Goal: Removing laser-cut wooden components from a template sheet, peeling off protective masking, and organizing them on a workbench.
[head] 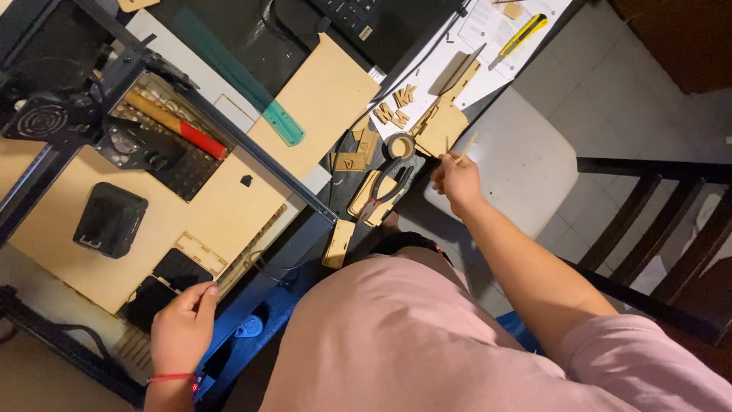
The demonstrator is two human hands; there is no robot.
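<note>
My left hand (181,326) rests at the near edge of a large thin wooden sheet (191,214) lying under a laser cutter frame, with my fingers curled against the sheet's edge beside rectangular cut-outs. My right hand (456,181) reaches out to the table's right edge and pinches a thin wooden stick (467,145). Just beyond it lie a square wooden piece (441,128), a roll of tape (399,145) and black-handled scissors (389,187). Small cut wooden letters (396,103) sit on white paper.
The cutter's black metal rail (252,152) crosses the sheet, with its laser head (46,118) at the left. A black box (110,219), a green ruler (252,91), a laptop (381,19) and a yellow utility knife (524,34) lie about. A white seat (526,160) and dark chair (671,229) stand at the right.
</note>
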